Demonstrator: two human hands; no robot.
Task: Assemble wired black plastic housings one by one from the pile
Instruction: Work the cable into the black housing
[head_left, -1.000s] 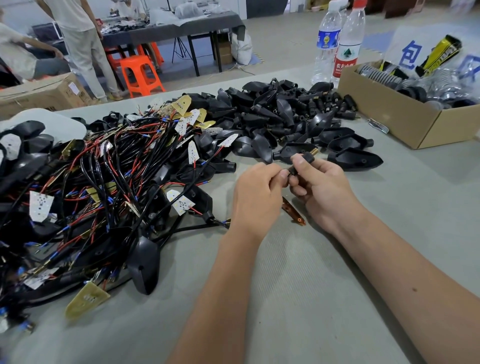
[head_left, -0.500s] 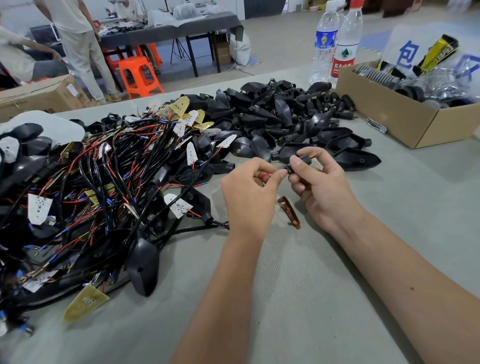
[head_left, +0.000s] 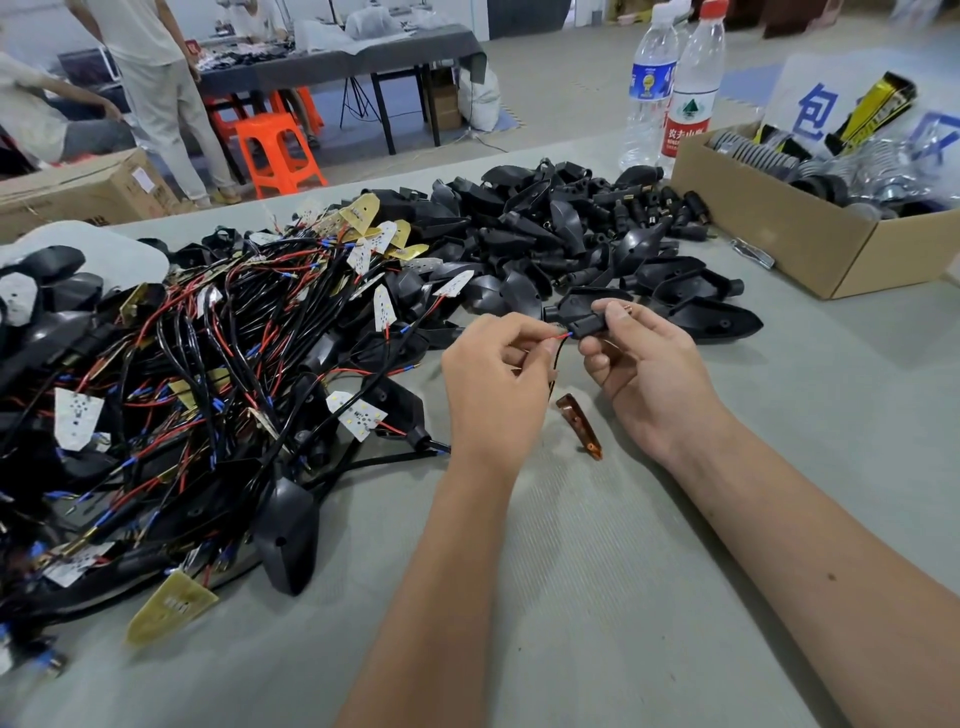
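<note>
Mid-unit: right hand pinches a black housing, left hand pinches its red wire; large pile of empty housings left, by my estimate.

The table carried a grey ribbed covering. A pile of wired black housings occupied its left side, with an adjoining pile of unwired black housings towards the far edge. An amber lens lay on the bare covering near the front. A cardboard box sat at far right, with two water bottles just beside it.
</note>
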